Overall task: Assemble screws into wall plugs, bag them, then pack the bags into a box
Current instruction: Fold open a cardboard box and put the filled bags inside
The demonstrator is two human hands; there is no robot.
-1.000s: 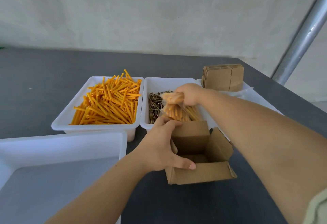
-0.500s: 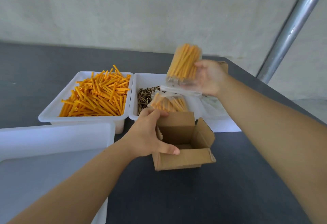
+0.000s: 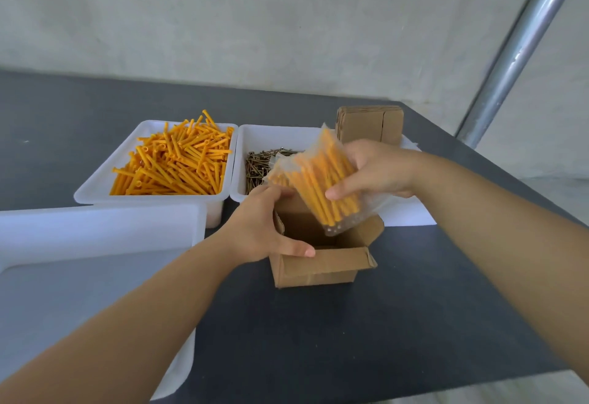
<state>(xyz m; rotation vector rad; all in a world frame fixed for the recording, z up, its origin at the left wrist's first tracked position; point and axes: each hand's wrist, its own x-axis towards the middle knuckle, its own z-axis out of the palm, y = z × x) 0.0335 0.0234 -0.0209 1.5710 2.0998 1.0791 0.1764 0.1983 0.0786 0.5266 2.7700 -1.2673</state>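
A small open cardboard box (image 3: 318, 268) stands on the dark table with its flaps up. My left hand (image 3: 264, 228) grips its left wall, thumb along the front flap. My right hand (image 3: 376, 170) holds a clear bag of orange wall plugs (image 3: 322, 180), tilted, its lower end just over the box opening. A second filled bag (image 3: 277, 172) lies behind the box, partly hidden. A white bin of loose orange wall plugs (image 3: 172, 161) sits at the back left, and a white bin of screws (image 3: 261, 164) beside it.
A large white tub (image 3: 95, 234) fills the near left. A stack of flat cardboard boxes (image 3: 369, 124) stands at the back right on a white tray (image 3: 411, 215). A metal pole (image 3: 516, 49) slants up at the right, past the table's edge.
My right hand has brought the bag of plugs down from head height to the box opening. My left hand has stayed on the box.
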